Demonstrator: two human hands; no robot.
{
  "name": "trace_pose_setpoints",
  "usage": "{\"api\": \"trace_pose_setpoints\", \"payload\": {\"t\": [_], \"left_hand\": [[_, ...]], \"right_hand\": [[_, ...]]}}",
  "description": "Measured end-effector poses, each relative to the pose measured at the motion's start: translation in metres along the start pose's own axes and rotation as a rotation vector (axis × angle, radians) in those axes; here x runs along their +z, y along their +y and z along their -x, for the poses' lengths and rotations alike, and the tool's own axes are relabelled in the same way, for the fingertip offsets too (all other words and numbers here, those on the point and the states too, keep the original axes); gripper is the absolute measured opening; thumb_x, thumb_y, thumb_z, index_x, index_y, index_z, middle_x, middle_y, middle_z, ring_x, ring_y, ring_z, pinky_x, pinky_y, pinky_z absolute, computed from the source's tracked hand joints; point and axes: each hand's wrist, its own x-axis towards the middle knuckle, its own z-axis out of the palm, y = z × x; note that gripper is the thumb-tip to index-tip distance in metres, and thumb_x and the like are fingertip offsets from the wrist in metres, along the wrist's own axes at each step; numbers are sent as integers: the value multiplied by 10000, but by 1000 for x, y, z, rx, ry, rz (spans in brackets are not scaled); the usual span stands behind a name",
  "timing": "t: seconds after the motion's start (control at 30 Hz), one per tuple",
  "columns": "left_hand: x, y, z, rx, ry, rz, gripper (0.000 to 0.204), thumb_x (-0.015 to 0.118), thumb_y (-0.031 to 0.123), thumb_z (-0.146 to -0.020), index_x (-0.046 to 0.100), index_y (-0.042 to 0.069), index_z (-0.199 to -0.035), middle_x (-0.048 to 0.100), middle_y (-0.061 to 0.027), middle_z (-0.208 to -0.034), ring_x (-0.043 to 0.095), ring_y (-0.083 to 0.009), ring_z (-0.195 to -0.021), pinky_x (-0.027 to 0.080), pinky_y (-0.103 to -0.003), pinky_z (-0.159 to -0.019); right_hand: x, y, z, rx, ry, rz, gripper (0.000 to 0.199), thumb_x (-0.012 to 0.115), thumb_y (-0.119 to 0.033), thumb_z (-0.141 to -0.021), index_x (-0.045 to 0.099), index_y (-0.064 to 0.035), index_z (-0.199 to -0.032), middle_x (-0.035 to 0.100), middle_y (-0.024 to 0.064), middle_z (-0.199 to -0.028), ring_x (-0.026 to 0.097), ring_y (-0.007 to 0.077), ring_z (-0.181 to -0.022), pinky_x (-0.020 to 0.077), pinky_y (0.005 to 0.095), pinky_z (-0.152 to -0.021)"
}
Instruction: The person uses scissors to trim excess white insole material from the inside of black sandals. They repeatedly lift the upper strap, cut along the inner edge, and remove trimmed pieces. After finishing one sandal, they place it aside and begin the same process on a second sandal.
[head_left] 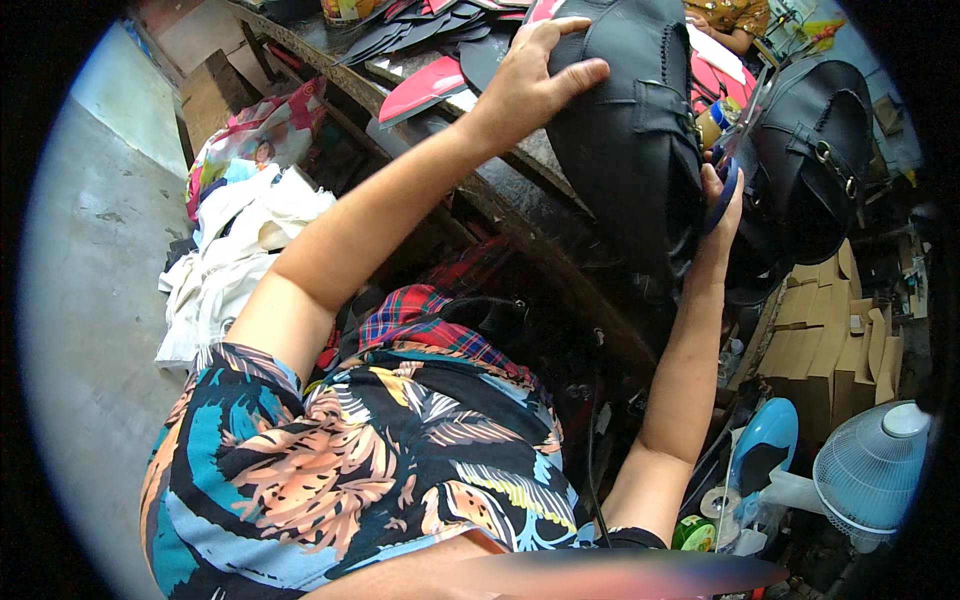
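My left hand [535, 85] is at the left edge of a black leather piece with a puckered seam and a cross strap, which looks like a shoe upper [630, 150]. Its thumb and forefinger show on the leather; the other fingers are partly hidden. At the piece's right side, my right hand [722, 205] has its fingers in the dark blue handles of a pair of scissors [727, 190]. The blades point up and away, partly hidden. Further right is a second black leather piece [815, 140] with a buckled strap.
Black and pink cut pieces [425, 85] lie on the worktable [510, 205]. A yellow-labelled jar [715, 122] stands behind the scissors. Across the table is another person's patterned sleeve [740, 15]. White cloth [250, 220] is heaped left; cardboard pieces [810, 330] and a lamp [870, 470] are right.
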Motion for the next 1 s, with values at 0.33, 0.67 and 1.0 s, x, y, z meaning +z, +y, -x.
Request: {"api": "trace_pose_setpoints", "payload": {"t": [0.33,0.67,1.0], "left_hand": [[-20,-10,12,107,-195,-260,523,522,457,-1017,529,116,-1414,399,-275,-1528,363,-438,-1431,309,-458,-1167],[-31,21,-6,161,-483,-645,469,525,380,-992,589,69,-1337,504,-198,-1450,475,-351,-1350,368,-527,-1121],[-10,41,-6,325,-554,-418,319,588,232,-942,684,93,-1213,653,-90,-1297,586,-269,-1249,357,-477,-1138]], "right_hand": [[33,-16,16,184,-115,-258,259,669,-226,-992,502,-54,-1091,549,6,-830,522,89,-749,429,234,-706],[4,-57,11,203,-128,-78,204,761,-128,-914,621,-13,-1010,657,3,-801,571,37,-650,442,184,-574],[-59,-82,70,578,-293,256,241,724,-213,-939,603,-10,-988,589,-14,-680,559,57,-580,417,211,-545]]}}
